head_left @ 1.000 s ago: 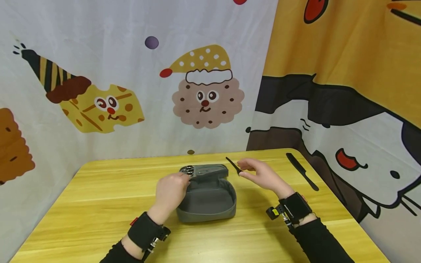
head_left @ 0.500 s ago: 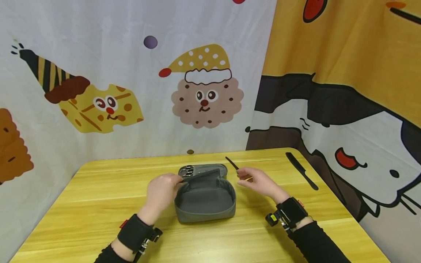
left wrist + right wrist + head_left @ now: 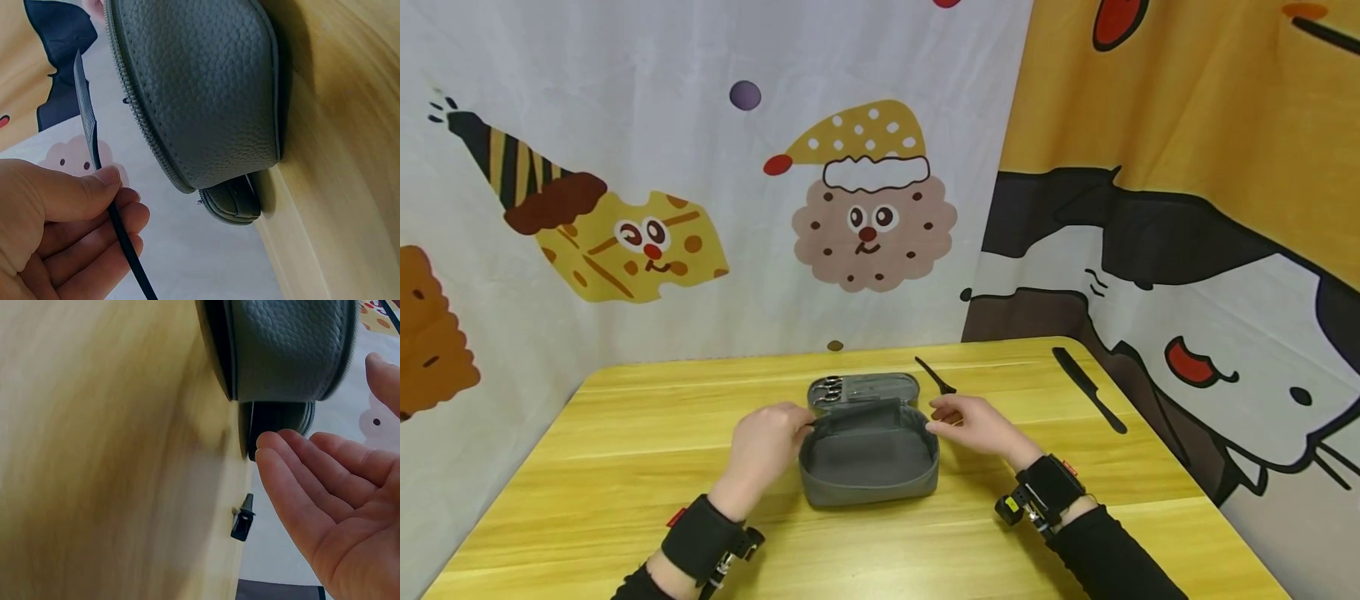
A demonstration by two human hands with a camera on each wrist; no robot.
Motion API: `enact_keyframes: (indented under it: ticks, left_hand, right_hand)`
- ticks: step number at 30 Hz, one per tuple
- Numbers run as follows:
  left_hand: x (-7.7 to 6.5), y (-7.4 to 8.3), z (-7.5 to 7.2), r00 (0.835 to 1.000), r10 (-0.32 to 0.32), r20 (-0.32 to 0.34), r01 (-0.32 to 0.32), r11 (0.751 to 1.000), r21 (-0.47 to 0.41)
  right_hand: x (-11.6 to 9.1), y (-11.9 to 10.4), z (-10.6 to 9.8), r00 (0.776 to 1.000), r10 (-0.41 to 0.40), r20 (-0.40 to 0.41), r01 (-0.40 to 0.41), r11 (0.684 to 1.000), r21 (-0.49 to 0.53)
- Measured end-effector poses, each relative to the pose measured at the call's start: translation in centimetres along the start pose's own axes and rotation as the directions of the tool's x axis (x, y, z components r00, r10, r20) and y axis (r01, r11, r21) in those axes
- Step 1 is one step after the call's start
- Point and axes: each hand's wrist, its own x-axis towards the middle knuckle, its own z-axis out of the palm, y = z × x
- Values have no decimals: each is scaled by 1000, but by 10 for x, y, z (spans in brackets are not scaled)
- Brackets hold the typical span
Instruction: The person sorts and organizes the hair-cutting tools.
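Note:
My left hand [image 3: 769,442] pinches a thin black comb [image 3: 87,115] between thumb and fingers, at the left rim of a grey zippered case [image 3: 872,492]. In the left wrist view the comb's toothed end points up and its slim handle runs down past the fingers. The case stands unzipped, its lid [image 3: 880,385] folded back on the table with scissors [image 3: 831,389] in the lid's pocket. My right hand [image 3: 977,425] holds nothing; its fingers are loosely bent at the case's right rim, and in the right wrist view the palm shows bare.
A black hair clip [image 3: 943,386] lies behind my right hand, right of the lid. Farther right, a black comb with a handle [image 3: 1088,390] lies near the edge of the wooden table [image 3: 625,467]. A printed curtain [image 3: 662,125] hangs behind the table.
My left hand has drawn left and slightly toward me with the comb. My right hand has come nearer, from beside the hair clip to the case's right rim. The case stays about where it was.

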Motion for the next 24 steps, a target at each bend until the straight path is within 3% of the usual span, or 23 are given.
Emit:
enact_keyframes:
  ticks: [14,24]
  left_hand:
    - [1,14,4,996,77,32,-76,997,-32]
    - [2,28,15,988,100,114,-93,993,-69]
  right_hand:
    - [3,-8,7,999,-43,23,44,999,-26]
    - [1,-10,6,999,-31,33,30,999,29]
